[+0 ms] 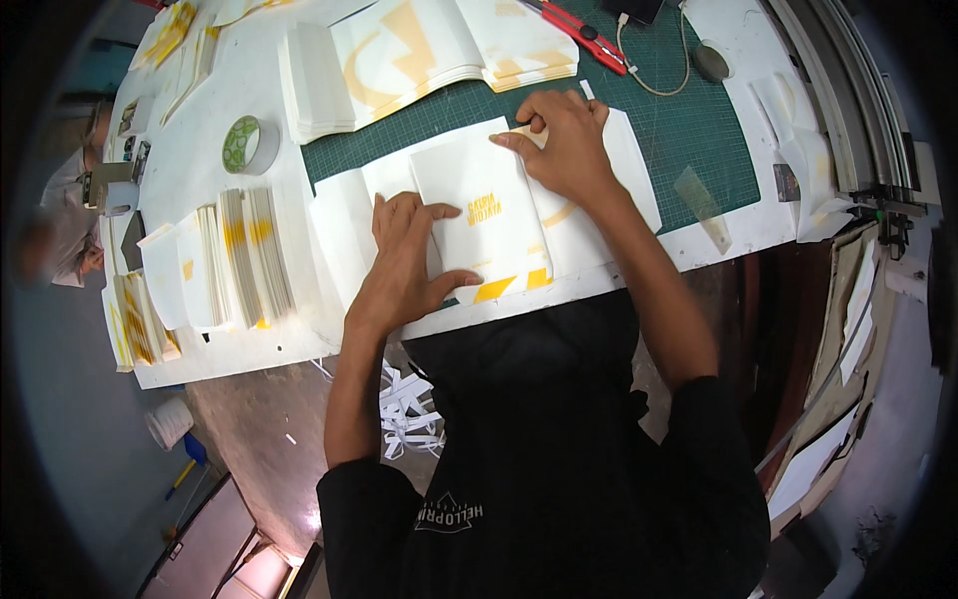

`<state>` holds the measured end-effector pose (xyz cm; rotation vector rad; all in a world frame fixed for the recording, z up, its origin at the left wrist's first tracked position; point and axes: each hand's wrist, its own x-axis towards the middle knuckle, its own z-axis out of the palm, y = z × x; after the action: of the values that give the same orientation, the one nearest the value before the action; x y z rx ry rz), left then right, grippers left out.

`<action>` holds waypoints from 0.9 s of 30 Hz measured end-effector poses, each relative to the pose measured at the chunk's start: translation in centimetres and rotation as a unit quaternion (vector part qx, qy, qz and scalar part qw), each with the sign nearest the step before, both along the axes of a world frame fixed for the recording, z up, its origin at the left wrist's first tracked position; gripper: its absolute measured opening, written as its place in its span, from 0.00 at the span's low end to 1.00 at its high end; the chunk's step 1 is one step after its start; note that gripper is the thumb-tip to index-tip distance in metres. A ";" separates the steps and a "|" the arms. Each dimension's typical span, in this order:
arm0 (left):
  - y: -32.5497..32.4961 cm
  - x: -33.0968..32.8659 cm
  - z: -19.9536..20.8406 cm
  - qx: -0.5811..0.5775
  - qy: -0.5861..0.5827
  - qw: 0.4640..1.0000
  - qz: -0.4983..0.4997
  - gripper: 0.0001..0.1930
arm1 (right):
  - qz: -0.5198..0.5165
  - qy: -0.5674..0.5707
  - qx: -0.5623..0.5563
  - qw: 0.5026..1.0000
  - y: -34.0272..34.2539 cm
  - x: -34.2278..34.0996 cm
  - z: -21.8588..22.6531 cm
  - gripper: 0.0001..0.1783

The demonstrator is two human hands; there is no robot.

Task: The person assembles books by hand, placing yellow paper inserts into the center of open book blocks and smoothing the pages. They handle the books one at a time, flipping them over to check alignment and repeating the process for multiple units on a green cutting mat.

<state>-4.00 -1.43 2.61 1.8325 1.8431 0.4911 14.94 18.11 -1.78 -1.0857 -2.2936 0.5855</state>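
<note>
A white sheet with yellow print lies folded in panels at the table's front edge, partly over a green cutting mat. My left hand rests at the middle panel's left side, fingers spread and thumb apart near its lower edge. At that panel's upper right corner, my right hand has its fingers curled and thumb stretched to the corner, closed on the sheet's edge. The right fingertips are partly hidden.
Beyond lies a stack of similar printed sheets. A red cutter knife, a cable and a clear plastic strip lie rightward. Leftward are a tape roll and folded stacks. Paper offcuts lie below.
</note>
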 end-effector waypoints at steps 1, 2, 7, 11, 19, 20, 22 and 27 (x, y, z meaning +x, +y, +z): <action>0.0 0.0 -0.1 0.000 -0.001 1.000 -0.001 0.44 | -0.002 0.011 0.017 1.000 -0.2 0.0 0.0 0.16; 0.0 0.0 -0.1 -0.001 -0.002 1.000 -0.001 0.44 | -0.002 -0.003 0.016 1.000 -0.3 0.1 0.1 0.15; 0.1 0.0 -0.1 -0.016 0.000 1.000 0.006 0.44 | 0.015 0.028 0.125 0.992 -1.3 0.2 -0.1 0.09; 0.0 0.1 0.0 -0.022 -0.008 1.000 0.009 0.44 | 0.014 -0.025 0.151 0.988 -3.2 0.4 0.4 0.10; 0.3 0.0 0.3 -0.040 -0.017 0.999 0.013 0.44 | 0.035 -0.079 0.122 0.989 -3.5 1.2 1.4 0.16; 0.2 -0.1 0.2 -0.034 -0.014 0.999 0.011 0.44 | 0.032 -0.070 0.102 0.992 -3.4 1.8 2.0 0.18; 0.1 0.0 0.1 -0.027 -0.014 0.999 0.013 0.44 | 0.028 -0.052 0.061 0.996 -3.1 4.6 3.2 0.21; -0.1 0.2 0.3 -0.039 -0.003 0.999 0.021 0.46 | -0.211 -0.142 0.007 0.967 -2.9 16.0 2.8 0.30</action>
<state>-3.83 -1.57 2.93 1.7417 1.8735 0.4328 30.93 15.17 1.06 -1.6829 -2.1854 0.2560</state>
